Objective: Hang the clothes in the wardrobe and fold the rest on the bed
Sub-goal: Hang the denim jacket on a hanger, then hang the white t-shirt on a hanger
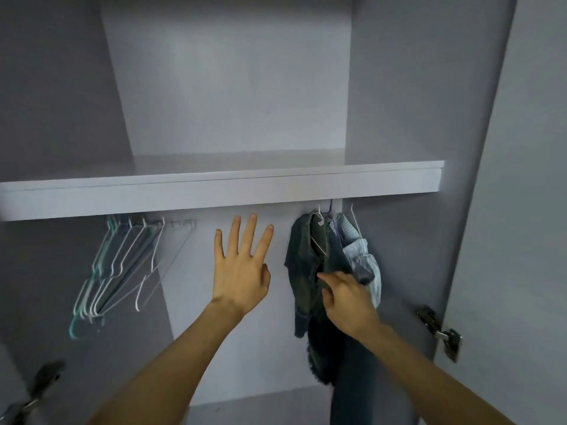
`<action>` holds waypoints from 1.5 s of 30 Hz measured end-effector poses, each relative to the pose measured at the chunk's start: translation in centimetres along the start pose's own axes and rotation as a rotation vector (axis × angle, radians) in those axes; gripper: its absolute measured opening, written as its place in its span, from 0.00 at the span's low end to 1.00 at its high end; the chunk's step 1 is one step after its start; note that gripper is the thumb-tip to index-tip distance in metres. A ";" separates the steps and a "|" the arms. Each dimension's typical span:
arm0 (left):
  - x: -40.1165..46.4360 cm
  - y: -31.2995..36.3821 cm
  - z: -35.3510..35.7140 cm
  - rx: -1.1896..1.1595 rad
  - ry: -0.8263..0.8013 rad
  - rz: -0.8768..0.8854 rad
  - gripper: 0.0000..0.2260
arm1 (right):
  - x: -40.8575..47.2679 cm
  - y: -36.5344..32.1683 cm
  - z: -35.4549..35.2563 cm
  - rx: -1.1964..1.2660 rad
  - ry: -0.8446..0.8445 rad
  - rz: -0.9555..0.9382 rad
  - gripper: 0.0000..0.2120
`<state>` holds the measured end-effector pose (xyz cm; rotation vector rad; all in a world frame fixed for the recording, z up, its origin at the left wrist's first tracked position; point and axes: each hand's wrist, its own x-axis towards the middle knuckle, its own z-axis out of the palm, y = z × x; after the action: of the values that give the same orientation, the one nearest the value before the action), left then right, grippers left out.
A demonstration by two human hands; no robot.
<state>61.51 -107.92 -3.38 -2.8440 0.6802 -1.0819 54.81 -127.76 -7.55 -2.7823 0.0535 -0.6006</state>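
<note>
- The view looks into an open wardrobe (227, 87) with pale grey walls and a white shelf (221, 191) that runs across it.
- Under the shelf, on the right, some clothes hang on hangers close together: a dark denim garment (302, 271) and, just to the right of it, a light blue striped garment (365, 259).
- The hooks of these hangers go up behind the front edge of the shelf, so the rail itself is hidden.
- A longer piece of dark blue denim (349, 388) hangs down below them to the bottom edge of the picture; I cannot tell if it belongs to the same garment.
- The right hand (346, 302) is at the hanging clothes. Its index finger is stretched and touches the dark denim garment, and the thumb lies below against the cloth. Whether the other fingers hold the cloth I cannot tell, because the back of the hand hides them.
- The left hand (242, 268) is raised in the middle of the wardrobe, with its fingers straight and spread apart, and holds nothing. It is near the back wall, between the clothes and the empty hangers.
- On the left, under the shelf, a bunch of empty hangers (122, 265), white and pale green, hangs tilted and looks blurred.
- A metal hinge (441, 332) is on the right side wall, and another hinge (36, 391) is low on the left.
</note>
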 end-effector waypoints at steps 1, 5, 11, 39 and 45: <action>-1.2 -0.1 -0.1 -0.030 -0.053 -0.023 0.31 | -1.2 -0.9 -0.1 0.071 -0.044 -0.010 0.18; -7.2 -1.2 -0.7 -0.139 -0.232 -0.147 0.26 | -5.2 -4.2 0.6 0.337 -0.213 -0.043 0.15; -19.4 -3.2 -2.7 -0.226 -0.352 -0.467 0.22 | -9.8 -9.1 4.5 0.482 -0.467 -0.128 0.14; -78.2 33.2 -41.0 0.478 0.236 -2.531 0.16 | -70.9 -32.2 -1.1 0.338 -1.628 -1.836 0.14; -84.2 43.6 -46.1 0.572 0.512 -2.719 0.16 | -83.4 -30.5 -6.4 0.234 -1.675 -2.093 0.14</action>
<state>-40.86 -107.21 -28.78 -1.0241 -3.2161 -0.9751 -24.65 -92.27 -26.22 -1.1037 -2.6804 1.3703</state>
